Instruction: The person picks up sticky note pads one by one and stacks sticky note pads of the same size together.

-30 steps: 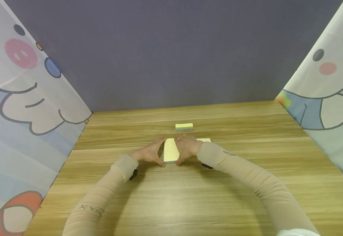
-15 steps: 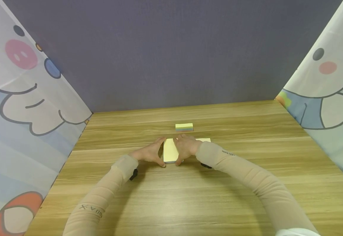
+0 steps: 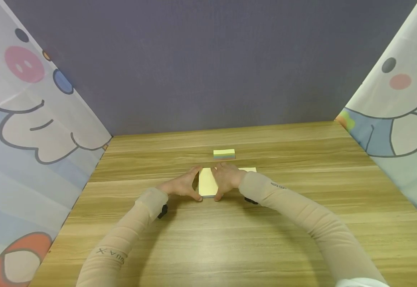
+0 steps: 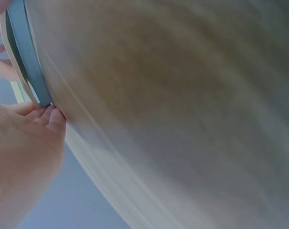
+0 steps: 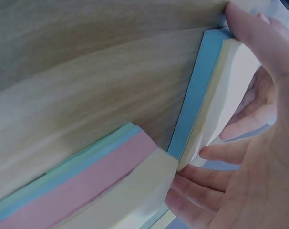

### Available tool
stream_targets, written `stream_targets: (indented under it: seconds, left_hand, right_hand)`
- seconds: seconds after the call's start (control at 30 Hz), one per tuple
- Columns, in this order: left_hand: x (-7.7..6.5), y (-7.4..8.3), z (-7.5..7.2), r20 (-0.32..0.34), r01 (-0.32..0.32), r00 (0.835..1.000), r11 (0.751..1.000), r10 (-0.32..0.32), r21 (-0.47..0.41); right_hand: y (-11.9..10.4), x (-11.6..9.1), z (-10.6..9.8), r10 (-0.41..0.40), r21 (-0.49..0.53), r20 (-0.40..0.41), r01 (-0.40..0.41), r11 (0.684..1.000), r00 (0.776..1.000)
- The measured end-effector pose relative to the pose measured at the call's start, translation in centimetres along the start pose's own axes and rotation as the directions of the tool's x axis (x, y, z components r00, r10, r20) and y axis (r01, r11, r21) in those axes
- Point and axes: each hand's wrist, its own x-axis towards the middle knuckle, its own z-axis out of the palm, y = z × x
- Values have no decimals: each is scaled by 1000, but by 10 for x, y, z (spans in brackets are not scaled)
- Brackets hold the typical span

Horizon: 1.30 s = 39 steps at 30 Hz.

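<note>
A sticky note pad, pale yellow on top with a blue layer below, lies between both hands. My left hand holds its left side, thumb at the near corner and fingers at the far one. From the right, my right hand spans the pad, thumb at the near edge and fingertips at the far edge. A second pad shows partly beyond the right wrist, mostly hidden in the head view. The right wrist view shows this pad's green, blue, pink and yellow layers.
Behind the hands stands a small stack of narrow sticky notes, yellow over coloured layers. The wooden table meets a dark back panel. Cartoon-printed sheets flank both sides.
The blue strip that showed along the pad's left edge is now covered by the yellow top. Both hands stay almost in place.
</note>
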Motion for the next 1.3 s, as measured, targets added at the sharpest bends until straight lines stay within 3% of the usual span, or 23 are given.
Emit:
stream_targets:
  seconds: [1.3]
  left_hand:
    - [0,-2,2,8,-18,1000,999,18,29]
  right_hand:
    - [2,1,-1,-18,-12,35,18,1000,999]
